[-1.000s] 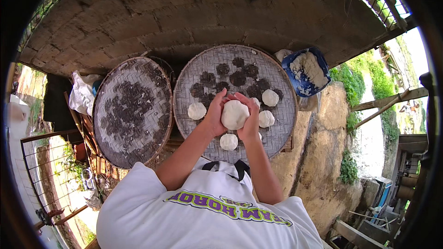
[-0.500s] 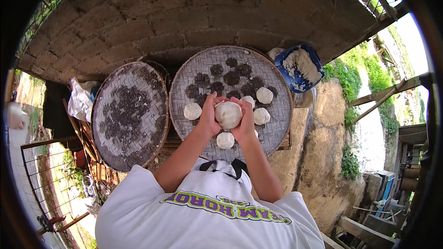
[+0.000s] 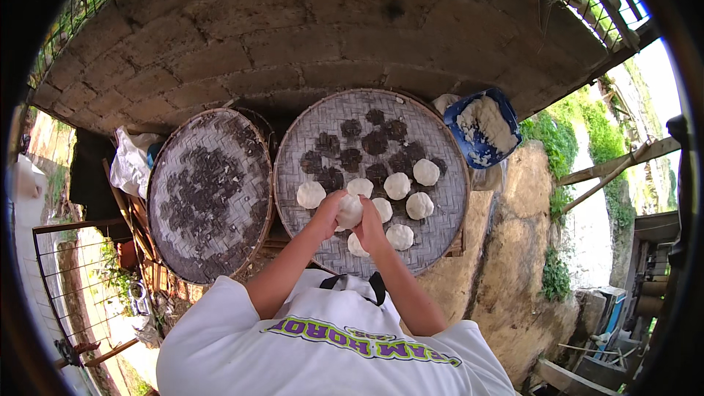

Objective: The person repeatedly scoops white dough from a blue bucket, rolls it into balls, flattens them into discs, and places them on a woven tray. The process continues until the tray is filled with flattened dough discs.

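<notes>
Between my two hands is a ball of white dough [image 3: 350,210], held low over a round woven tray [image 3: 293,154]. My left hand [image 3: 332,211] wraps its left side, and my right hand [image 3: 369,227] presses against its right side. Both hands are closed on it, with some fingertips hidden. Around them on the tray lie several similar white balls, among them one at the left [image 3: 311,194], one at the far right [image 3: 426,171] and one at the near right [image 3: 400,237]. Dark round damp-looking patches mark the tray's far half.
A second woven tray [image 3: 165,198], darkly stained, leans at the left. A blue basin [image 3: 462,139] with crumbly white dough stands at the far right. Behind runs a block wall [image 3: 293,22]. A white plastic bag [image 3: 132,165] hangs beside the left tray.
My hands have lowered the dough ball toward the tray and changed from an open cupped hold to a closer grip. The view has shifted slightly, showing more of the balls on the tray.
</notes>
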`<state>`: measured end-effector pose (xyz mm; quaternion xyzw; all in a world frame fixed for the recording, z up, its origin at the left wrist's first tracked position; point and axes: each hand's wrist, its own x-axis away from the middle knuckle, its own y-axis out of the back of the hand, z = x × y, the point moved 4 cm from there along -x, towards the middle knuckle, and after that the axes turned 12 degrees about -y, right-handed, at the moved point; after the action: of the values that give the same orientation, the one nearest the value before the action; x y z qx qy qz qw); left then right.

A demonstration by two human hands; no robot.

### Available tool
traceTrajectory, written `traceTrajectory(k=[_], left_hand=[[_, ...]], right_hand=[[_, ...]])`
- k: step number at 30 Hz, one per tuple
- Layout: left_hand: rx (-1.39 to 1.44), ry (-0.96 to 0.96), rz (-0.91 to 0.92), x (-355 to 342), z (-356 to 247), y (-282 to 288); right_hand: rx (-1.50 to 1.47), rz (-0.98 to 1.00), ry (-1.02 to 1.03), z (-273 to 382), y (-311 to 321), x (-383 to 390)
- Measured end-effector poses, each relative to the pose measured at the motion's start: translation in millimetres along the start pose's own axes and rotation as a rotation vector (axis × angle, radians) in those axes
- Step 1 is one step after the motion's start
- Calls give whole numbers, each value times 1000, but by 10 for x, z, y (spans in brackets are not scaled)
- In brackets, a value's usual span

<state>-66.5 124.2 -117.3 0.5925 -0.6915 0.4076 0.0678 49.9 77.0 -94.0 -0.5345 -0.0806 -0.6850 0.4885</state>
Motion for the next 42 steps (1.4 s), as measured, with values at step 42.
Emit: traceTrajectory(k=[42], left_hand=[[-1334, -805, -293, -887, 359, -664]], right_hand=[[1032, -699, 831, 4439, 3394, -1300]])
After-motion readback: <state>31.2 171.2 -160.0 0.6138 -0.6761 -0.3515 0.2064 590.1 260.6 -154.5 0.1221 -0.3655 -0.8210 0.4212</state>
